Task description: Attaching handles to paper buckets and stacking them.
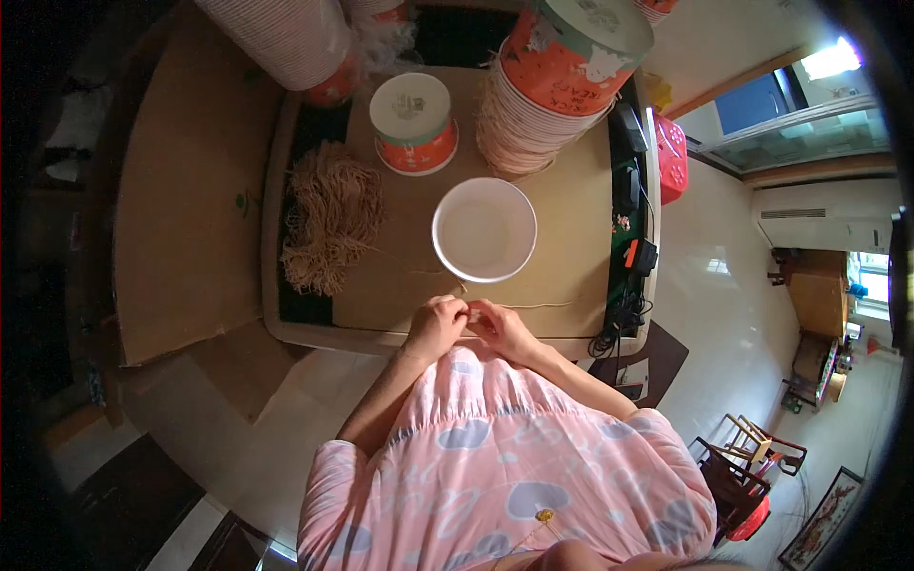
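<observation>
We locate all items from the tub point(485, 231), which stands upright with its mouth facing us. On its near side, the left hand point(438, 322) and right hand point(505, 329) meet, fingers curled and pinched together on the cord point(464, 287). A tip of the cord shows above the fingertips, just short of the tub; a thin strand point(543, 305) lies to the near right of the tub. We find the tub on a cardboard sheet point(576, 214) over the table point(381, 339). Left of the tub lies the cord bundle point(331, 219); beyond it stand an upturned tub point(414, 119) and a stack point(552, 119). Cables point(624, 319) lie to its right; farther right we see the floor point(705, 314) and chairs point(747, 447). Far left of the tub is a box point(190, 209). We cannot make out the exact contact points, hidden by the fingers, nor whether strand and cord are one piece. The stack is cut off beyond the tub, and the rim is dark.
</observation>
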Demonstrator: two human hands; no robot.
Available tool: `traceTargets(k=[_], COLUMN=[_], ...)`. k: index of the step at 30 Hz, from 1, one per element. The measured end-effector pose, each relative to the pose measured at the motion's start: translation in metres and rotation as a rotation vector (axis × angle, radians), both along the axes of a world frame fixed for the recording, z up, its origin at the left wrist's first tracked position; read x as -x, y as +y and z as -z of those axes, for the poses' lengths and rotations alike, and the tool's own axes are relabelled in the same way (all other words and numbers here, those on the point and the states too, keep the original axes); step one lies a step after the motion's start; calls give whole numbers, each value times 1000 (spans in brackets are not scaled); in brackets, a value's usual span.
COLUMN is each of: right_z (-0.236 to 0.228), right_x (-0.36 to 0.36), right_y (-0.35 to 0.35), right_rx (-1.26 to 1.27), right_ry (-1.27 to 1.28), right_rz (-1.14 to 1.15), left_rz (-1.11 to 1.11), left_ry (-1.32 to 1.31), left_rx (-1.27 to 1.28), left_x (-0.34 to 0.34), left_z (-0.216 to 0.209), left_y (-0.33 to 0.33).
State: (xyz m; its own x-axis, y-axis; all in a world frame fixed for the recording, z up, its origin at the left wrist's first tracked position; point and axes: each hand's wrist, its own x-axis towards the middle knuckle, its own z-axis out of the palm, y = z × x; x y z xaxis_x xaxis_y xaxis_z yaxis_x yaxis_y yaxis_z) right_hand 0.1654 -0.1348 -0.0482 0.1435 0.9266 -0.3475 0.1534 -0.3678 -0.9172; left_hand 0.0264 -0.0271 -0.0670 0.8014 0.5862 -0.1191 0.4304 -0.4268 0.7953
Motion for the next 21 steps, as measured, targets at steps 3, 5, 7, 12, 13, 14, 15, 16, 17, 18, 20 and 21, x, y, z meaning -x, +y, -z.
traceTargets(k=[3, 5, 7, 12, 13, 14, 15, 16, 17, 18, 20, 21], right_z=[9, 10, -2, 12, 19, 16, 10, 2, -4, -9, -11, -6], right_x=[-13, -30, -45, -48, -47, -46, -46, -46, -44, -43, -43, -42], right_y=[-8, -13, -13, -28, -31, -32, -32, -32, -32, -31, -29, -29], right_rx=[-57, 26, 161, 74, 24, 54, 56, 145, 232, 226, 241, 246], right_ry=[-214, -278, -319, -199, -114, -237, -239, -278, -314, -309, -305, -306], right_rz=[150, 181, 159, 180, 182, 176, 183, 218, 247, 238, 248, 264], left_rz=[-25, -84, -215, -73, -122, -167, -159, -309, -461, -610, -750, -591], left_ry=[12, 68, 21, 154, 183, 211, 208, 186, 167, 114, 61, 138], left_rx=[-8, -248, -9, -390, -350, -309, -308, -95, 117, 258, 402, -38], left_x=[10, 25, 24, 23, 27, 33, 36, 41, 49, 67, 73, 56], left_z=[1, 43, 74, 138, 154, 164, 159, 143, 131, 132, 118, 82], left_y=[17, 26, 42, 59, 60, 64, 70, 80, 89, 102, 111, 108])
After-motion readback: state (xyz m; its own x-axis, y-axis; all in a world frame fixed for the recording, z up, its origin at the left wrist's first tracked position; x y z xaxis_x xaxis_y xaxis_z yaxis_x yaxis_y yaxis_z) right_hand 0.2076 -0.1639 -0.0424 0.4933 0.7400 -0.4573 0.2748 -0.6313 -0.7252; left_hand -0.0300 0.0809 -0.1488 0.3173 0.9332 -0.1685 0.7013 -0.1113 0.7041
